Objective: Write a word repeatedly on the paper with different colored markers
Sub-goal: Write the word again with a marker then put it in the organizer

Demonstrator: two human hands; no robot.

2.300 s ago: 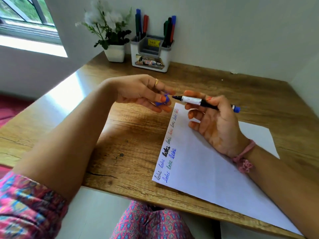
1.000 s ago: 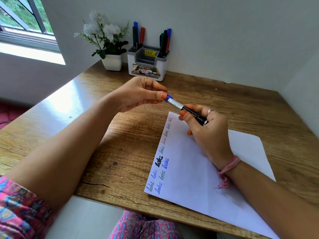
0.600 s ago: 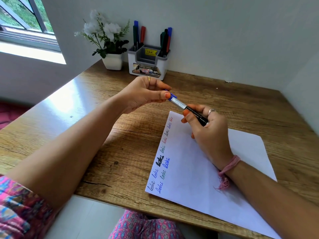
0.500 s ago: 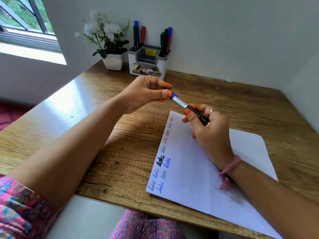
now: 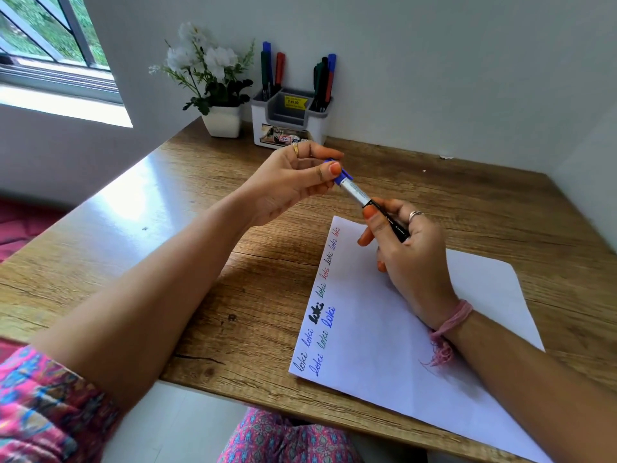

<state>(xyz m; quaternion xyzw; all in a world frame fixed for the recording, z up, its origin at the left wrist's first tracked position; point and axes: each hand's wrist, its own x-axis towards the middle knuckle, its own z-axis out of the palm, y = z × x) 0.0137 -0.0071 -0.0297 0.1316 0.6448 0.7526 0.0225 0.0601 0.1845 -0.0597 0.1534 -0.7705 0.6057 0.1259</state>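
Two hands meet above the wooden desk: the right hand grips the blue marker over the paper, while the left hand pinches its cap. Farther back, a white organizer against the wall holds upright markers, just beside a potted plant. Bare wood stretches left toward the window.

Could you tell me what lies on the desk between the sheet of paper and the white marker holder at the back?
In the head view, only bare wooden desk separates the paper from the marker holder.
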